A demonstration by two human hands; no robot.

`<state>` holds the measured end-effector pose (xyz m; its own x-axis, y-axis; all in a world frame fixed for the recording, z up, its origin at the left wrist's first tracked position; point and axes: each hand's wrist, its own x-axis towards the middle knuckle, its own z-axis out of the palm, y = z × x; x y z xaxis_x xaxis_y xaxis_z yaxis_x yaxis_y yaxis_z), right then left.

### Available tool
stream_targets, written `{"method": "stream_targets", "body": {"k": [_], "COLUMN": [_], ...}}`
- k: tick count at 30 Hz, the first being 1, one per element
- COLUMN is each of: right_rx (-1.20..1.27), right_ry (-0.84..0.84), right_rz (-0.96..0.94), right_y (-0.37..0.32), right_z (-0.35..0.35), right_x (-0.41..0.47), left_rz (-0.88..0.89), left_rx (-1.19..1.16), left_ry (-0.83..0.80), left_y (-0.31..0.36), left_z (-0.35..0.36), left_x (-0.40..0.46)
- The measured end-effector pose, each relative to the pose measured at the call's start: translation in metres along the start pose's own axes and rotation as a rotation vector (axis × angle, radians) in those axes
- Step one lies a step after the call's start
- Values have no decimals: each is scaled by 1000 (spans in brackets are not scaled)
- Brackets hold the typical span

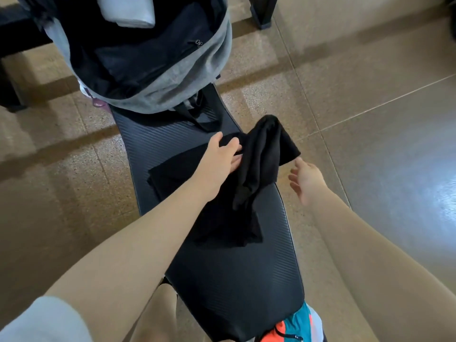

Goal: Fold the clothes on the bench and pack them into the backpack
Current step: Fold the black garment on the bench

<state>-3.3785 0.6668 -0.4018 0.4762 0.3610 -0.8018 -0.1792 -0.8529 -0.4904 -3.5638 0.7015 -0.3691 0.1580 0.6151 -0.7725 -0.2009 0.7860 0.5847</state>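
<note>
Now, with the left hand (222,156) pinching the black garment (261,154) mid-counter (234,267) and the right hand (304,180) released beside its corner, better catch that corner, fold evenly, then pack the backpack (148,58) behind.

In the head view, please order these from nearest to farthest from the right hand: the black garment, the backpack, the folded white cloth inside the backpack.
From the right hand:
1. Black garment, just left of its fingertips, on the bench.
2. Backpack, at the far end of the bench, up and left.
3. Folded white cloth, deepest in the backpack opening, at the top edge.
</note>
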Motion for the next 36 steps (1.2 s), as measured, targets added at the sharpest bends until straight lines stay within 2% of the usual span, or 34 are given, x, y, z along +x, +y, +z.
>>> {"method": "stream_targets", "body": {"k": [1, 3, 4, 6, 7, 9, 12, 15, 17, 21, 25, 28, 32, 34, 36], "right_rx": [14, 49, -2, -255, -406, -715, -1051, -1198, -1275, -1435, -1670, -1859, -1891, -1839, -1734], "right_ry": [62, 160, 217, 272, 228, 13, -283, -463, -509, -384, -466, -314, -360, -412, -523], "right_rz": [43, 15, -98, -477, -655, -857, -945, -848, -828, -931, -1022, -1202, -1209, -1141, -954], "right_y": [-3, -11, -15, -24, -25, -23, -19, -28, -35, -34, -26, -20, -24, -25, -20], "right_z": [-7, -17, -19, -15, -6, 18, 55, 74, 77, 81, 102, 126, 144, 144, 137], "right_x": [6, 14, 12, 2, 1, 8, 25, 40, 45, 30, 2, -9, -2, 2, 0], "left_rz": [-2, 173, 292, 436, 452, 369, 255, 252, 255, 153, -16, -140, -149, -93, -53], "left_rx": [66, 547, 818, 1168, 1268, 1449, 1631, 1662, 1600, 1588, 1653, 1725, 1334, 1334, 1364], "left_ry": [-21, 7, 62, 171, 222, 260, 242, 211, 165, 120, 213, 236, 88, 53, 40], "left_y": [-4, -16, -22, -32, -35, -36, -34, -31, -30, -28, -22, -13, -4, -1, -1], "left_z": [-3, -22, -35, -59, -69, -82, -89, -93, -99, -127, -166, -189, -208, -216, -222], "left_x": [3, 5, 8, 14, 16, 23, 35, 44, 45, 27, 0, -6, 6, 9, 7]}}
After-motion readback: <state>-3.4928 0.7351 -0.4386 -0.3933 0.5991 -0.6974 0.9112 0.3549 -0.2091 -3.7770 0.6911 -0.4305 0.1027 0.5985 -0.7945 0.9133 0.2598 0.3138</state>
